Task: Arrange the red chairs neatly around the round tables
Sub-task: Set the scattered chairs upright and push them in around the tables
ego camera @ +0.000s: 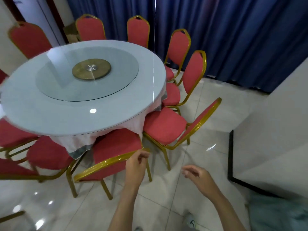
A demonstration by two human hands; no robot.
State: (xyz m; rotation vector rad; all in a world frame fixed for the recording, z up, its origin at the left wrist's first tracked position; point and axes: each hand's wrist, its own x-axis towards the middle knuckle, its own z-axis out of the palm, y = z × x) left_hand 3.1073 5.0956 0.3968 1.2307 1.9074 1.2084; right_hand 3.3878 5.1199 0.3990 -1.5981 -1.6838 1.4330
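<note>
A round table [50, 117] with a glass turntable [116, 84] stands at the centre left, and several red chairs with gold frames ring it. The nearest red chair [115, 147] is pushed in with its seat under the tablecloth. My left hand [135, 164] curls over the right end of its gold top rail. To the right, another red chair [165, 125] sits angled at the table edge. My right hand [198, 176] hovers above the floor with loosely curled fingers and holds nothing.
Blue curtains [233, 39] hang behind the far chairs. A white wall corner with a black base strip [230, 155] juts in at the right. The glossy tiled floor [166, 205] lies between me and the table. More chairs [48, 154] crowd the left side.
</note>
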